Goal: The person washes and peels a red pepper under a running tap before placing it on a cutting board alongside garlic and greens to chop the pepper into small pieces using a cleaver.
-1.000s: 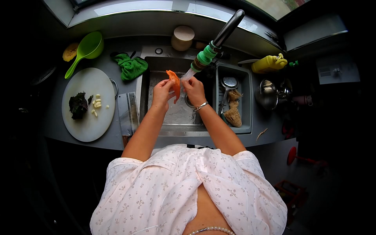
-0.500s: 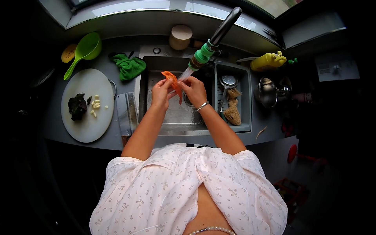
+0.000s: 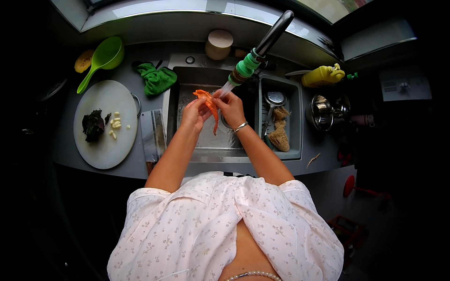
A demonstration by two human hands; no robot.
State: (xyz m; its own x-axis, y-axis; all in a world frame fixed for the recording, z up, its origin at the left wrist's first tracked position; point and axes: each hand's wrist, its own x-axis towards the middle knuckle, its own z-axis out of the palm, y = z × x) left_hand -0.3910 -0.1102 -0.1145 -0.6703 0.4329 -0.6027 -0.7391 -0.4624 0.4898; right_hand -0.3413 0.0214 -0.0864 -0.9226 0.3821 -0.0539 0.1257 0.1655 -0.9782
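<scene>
The running faucet (image 3: 276,30) overhangs the right hand (image 3: 230,108); cleaver (image 3: 152,131) and cutting board (image 3: 101,152) lie left of the sink (image 3: 208,144). Orange strip (image 3: 211,104): thin, tapering, hanging over the sink. Left hand (image 3: 193,114) pinches its upper part; right hand pinches its right edge.

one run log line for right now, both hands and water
left hand: holding orange piece | right hand: at same piece | faucet: running | over sink

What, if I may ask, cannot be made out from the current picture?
In the head view:
Orange piece: parts hidden by the left hand and right hand.
Sink drain: partly covered by the right hand.
Cleaver: handle partly behind the left forearm.
Necklace: cut off by the bottom edge.
</scene>
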